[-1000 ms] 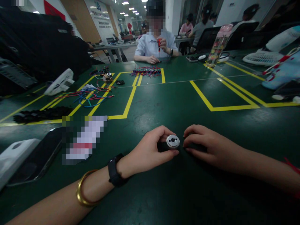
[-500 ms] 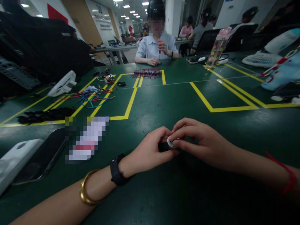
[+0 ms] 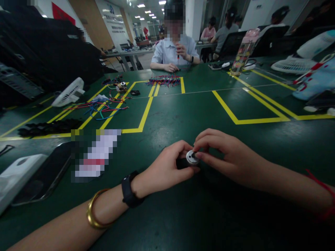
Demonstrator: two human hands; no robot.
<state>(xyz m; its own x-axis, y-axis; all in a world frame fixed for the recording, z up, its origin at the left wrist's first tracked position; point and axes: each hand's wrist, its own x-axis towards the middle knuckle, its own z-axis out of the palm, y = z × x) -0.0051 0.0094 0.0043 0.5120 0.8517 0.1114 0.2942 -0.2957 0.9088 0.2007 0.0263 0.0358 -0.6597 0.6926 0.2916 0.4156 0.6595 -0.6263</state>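
Observation:
My left hand [image 3: 167, 166] is wrapped around a small cylinder with a silver round end face [image 3: 193, 161] turned up toward me. Dark holes show in that face, and the dark body below is mostly hidden by the fingers; it resembles a small motor. Thumb and index finger of my right hand [image 3: 222, 151] are pinched together at the upper right of the silver face, over a small dark part at its middle. What exactly sits between those fingertips is too small to make out. Both hands are just above the green table [image 3: 167, 223].
Left of my arm lie a blurred-out sheet [image 3: 101, 153], a dark phone [image 3: 45, 177] and a white device [image 3: 21, 177]. Loose wires [image 3: 104, 109], a black bundle [image 3: 47, 127] and a white fan [image 3: 69, 92] are further back. A co-worker [image 3: 174, 52] sits opposite, behind a wire bundle [image 3: 164, 81].
My right fingers have drawn back slightly up and right, uncovering the silver face, which covered fingers mostly hid before. My left hand keeps its hold in nearly the same place.

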